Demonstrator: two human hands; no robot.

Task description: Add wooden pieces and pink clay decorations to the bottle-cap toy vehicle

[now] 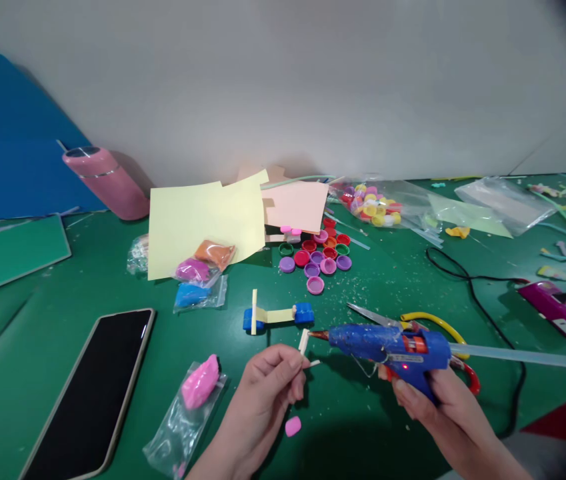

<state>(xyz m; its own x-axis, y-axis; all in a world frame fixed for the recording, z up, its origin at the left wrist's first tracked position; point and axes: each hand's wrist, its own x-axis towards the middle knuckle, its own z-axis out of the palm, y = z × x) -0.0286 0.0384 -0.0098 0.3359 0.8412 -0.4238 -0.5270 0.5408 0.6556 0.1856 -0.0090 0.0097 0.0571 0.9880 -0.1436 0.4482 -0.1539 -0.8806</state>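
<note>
Between the thumb and fingers of my left hand (pixel 273 381) is a small pale paper strip (pixel 303 342), with a thin end poking out to the right. My right hand (pixel 450 407) grips a blue hot glue gun (pixel 377 343) by its handle. The gun's copper-coloured nozzle points left and meets or nearly meets the strip's top. A clear glue stick (pixel 527 357) juts from its rear, and a red light glows on its side. Beyond my left hand lies a small piece of blue blocks joined by pale strips (pixel 277 316). A pink clay lump (pixel 293 426) sits beside my left wrist.
Scissors (pixel 440 325) lie behind the glue gun. Colourful bottle caps (pixel 315 257) spread across the middle, near yellow paper (pixel 203 220) and bagged clay (pixel 197 283). A phone (pixel 93 393) and bagged pink clay (pixel 197 393) are at left. A pink bottle (pixel 107 180) stands near the wall; a purple power strip (pixel 560 308) is right.
</note>
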